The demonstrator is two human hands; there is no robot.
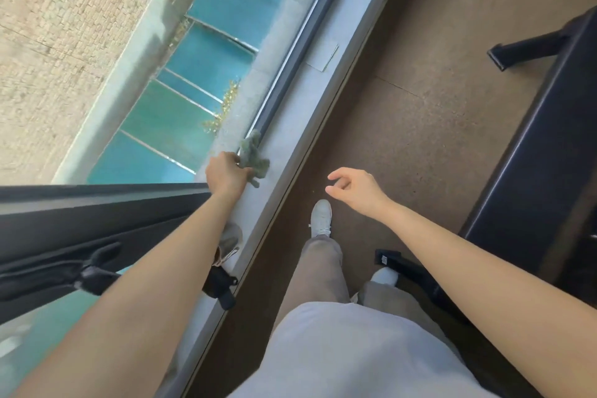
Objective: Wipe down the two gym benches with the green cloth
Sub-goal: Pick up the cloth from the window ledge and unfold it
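A crumpled green cloth (255, 157) lies on the grey window sill (318, 87). My left hand (226, 174) reaches along the sill and grips the cloth's near edge with curled fingers. My right hand (353, 186) hovers over the brown floor, fingers loosely curled and holding nothing. A black padded gym bench (529, 152) runs along the right side, its metal foot (405, 268) near my shoes. Only this one bench shows.
A large window (181, 74) fills the left, looking down on teal roof panels and paving. An open black window frame with a handle (223, 287) juts in at lower left. The brown floor (403, 126) runs between sill and bench.
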